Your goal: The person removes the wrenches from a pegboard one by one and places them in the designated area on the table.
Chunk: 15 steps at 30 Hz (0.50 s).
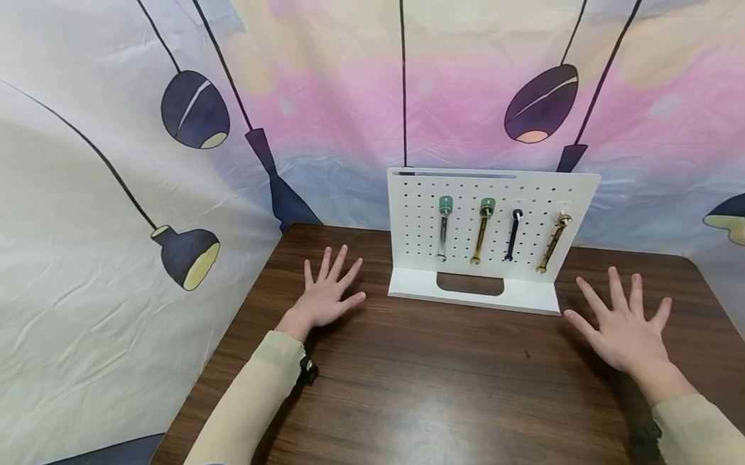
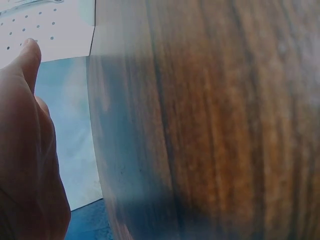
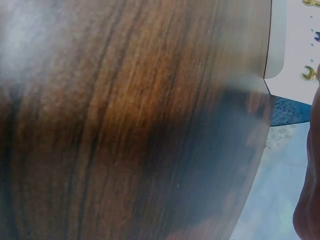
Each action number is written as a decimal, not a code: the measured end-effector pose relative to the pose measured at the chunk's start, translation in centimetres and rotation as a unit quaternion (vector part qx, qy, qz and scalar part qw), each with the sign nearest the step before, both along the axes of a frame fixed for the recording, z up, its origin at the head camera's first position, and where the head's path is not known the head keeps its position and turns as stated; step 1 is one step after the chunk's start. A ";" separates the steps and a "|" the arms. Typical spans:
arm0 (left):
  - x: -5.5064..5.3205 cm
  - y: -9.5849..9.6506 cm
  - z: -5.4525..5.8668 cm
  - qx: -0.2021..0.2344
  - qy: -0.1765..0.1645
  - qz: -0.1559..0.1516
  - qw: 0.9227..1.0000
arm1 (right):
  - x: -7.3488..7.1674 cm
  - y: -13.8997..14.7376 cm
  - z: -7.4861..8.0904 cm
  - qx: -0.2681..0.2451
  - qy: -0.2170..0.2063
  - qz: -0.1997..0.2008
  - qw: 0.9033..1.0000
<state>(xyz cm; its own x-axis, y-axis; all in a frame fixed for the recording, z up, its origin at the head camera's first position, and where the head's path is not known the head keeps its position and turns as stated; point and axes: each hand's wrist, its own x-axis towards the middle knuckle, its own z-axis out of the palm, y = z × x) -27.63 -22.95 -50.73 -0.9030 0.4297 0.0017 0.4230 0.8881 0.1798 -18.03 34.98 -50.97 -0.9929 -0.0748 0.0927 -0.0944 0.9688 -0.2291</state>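
Note:
My left hand (image 1: pixel 324 297) is spread with straight fingers over the table, left of a white pegboard stand (image 1: pixel 471 288). On the stand's other side my right hand (image 1: pixel 629 335) has its fingers spread too, and it holds nothing. Four wrenches would be too exact; several wrenches hang in a row on the board: a silver wrench (image 1: pixel 443 235), a gold wrench (image 1: pixel 480 235), a black wrench (image 1: pixel 513 235) and another gold wrench (image 1: pixel 552 245). Green tabs back the two leftmost. In the wrist views only an edge of each hand shows, apart from the board.
A dark brown wooden table (image 1: pixel 427 385) lies under both hands. Behind it hangs a cloth backdrop (image 1: pixel 343 81) printed with lamps. The stand's foot has a rounded cut-out near the table's far edge. Dark wrist cameras (image 1: pixel 308 369) sit at the cuffs.

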 end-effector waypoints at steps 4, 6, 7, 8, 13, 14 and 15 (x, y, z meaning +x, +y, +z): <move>0.2 0.0 0.1 -0.002 -0.002 0.003 1.000 | 0.0 -0.2 0.2 -0.001 0.000 0.004 1.000; 0.2 0.0 0.2 -0.001 -0.002 0.003 1.000 | 0.0 -0.2 0.3 -0.001 0.000 0.005 1.000; 0.2 0.0 0.2 -0.003 -0.004 0.003 1.000 | 0.0 -0.3 0.3 0.000 0.000 0.005 1.000; 0.2 0.0 0.2 -0.004 -0.005 0.003 1.000 | 0.0 -0.3 0.3 0.001 0.000 0.006 1.000; 0.2 0.1 0.1 -0.007 -0.002 0.000 1.000 | 0.1 -0.4 0.3 0.003 -0.002 0.004 1.000; 0.2 0.1 0.1 -0.006 -0.001 -0.001 1.000 | 0.1 -0.4 0.3 0.002 -0.003 0.004 1.000; 0.2 0.1 0.1 -0.006 0.000 -0.003 1.000 | 0.2 -0.4 0.3 0.002 -0.005 0.004 1.000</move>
